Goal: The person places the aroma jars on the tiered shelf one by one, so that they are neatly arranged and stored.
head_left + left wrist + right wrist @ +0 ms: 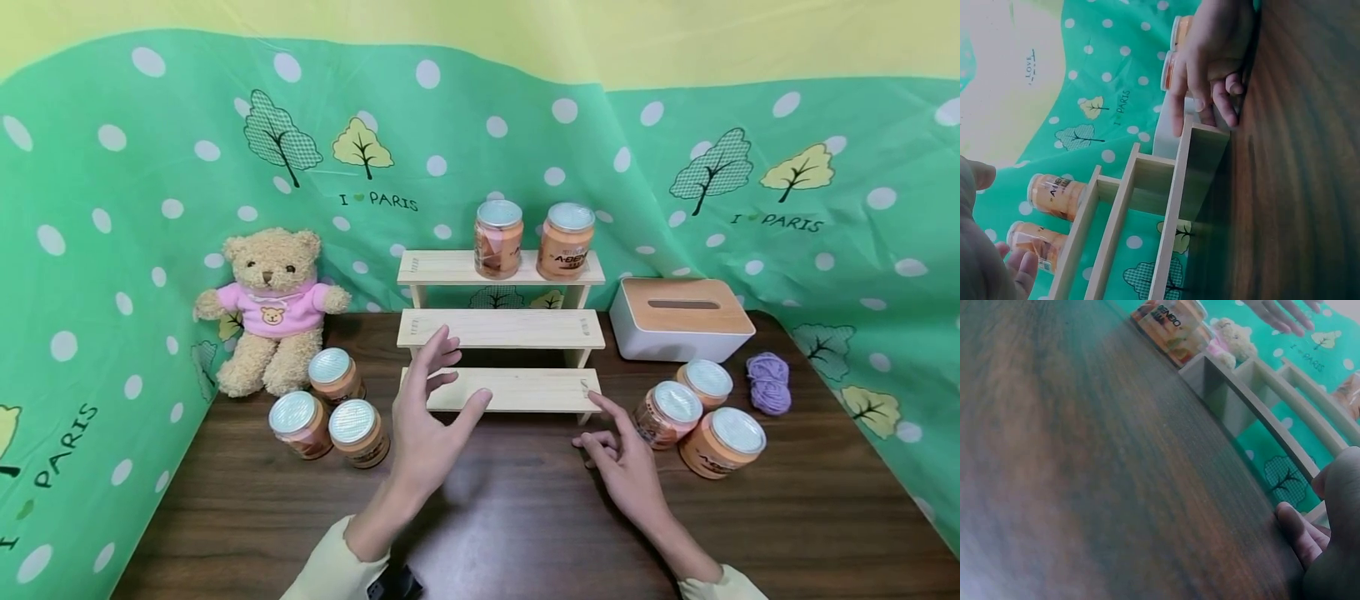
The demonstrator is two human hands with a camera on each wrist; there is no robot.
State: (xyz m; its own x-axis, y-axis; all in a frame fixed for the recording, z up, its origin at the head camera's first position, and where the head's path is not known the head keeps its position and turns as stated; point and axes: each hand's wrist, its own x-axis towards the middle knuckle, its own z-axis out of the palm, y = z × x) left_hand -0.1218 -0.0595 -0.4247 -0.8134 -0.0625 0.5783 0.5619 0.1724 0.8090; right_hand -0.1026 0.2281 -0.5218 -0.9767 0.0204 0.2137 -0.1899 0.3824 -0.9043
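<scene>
My left hand (427, 417) hangs with fingers spread wide over the bottom step of the wooden stepped shelf (517, 389), holding nothing. My right hand (622, 458) (index out, other fingers loosely curled) rests nearer, touching that step's right end, its long axis running left-right.

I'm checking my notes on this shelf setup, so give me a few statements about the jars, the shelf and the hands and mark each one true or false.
1. Two jars stand on the top step of the wooden shelf. True.
2. The left hand grips a jar. False: it is open and holds nothing.
3. Three jars sit beside the teddy bear. True.
4. The right hand rests on the tissue box. False: it is on the table by the shelf's lowest step.
5. The middle step holds one jar. False: it holds none.
</scene>
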